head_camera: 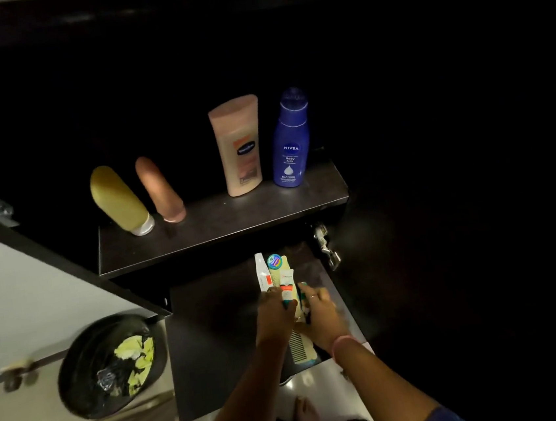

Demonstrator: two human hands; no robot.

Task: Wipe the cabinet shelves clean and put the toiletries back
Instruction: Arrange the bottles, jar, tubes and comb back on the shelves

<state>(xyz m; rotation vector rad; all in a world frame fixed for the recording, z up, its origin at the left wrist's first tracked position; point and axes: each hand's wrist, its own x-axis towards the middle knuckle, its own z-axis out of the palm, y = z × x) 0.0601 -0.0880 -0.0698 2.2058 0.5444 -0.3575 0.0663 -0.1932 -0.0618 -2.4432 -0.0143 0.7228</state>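
Both hands (295, 311) grip toiletries (286, 286) near lower shelf's (212, 320) right edge.
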